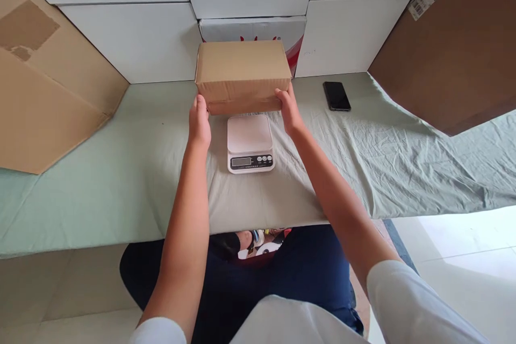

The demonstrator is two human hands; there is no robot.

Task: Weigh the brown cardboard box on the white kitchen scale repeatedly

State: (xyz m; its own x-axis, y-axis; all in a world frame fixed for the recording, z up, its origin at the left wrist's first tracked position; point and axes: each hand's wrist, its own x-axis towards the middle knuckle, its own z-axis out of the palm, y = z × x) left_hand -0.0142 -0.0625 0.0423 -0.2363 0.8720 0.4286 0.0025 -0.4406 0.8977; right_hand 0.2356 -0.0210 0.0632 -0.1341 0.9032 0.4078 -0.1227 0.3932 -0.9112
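A closed brown cardboard box (244, 64) is held between my two hands, behind and partly above a kitchen scale. My left hand (199, 122) grips its lower left corner, thumb up along the side. At the lower right corner, my right hand (288, 107) has its thumb on the front face; the other fingers are mostly hidden behind the box. The white digital scale (250, 142) sits on the cloth just in front of the box, its platform bare and its display (241, 162) showing no readable digits.
A black phone (337, 96) lies on the green cloth (133, 161) to the right. Large cartons stand at the left (60, 75) and right (451, 59). White boxes (133, 37) form a wall behind, with a red-marked carton (296, 37) among them. The table's front edge is near my legs.
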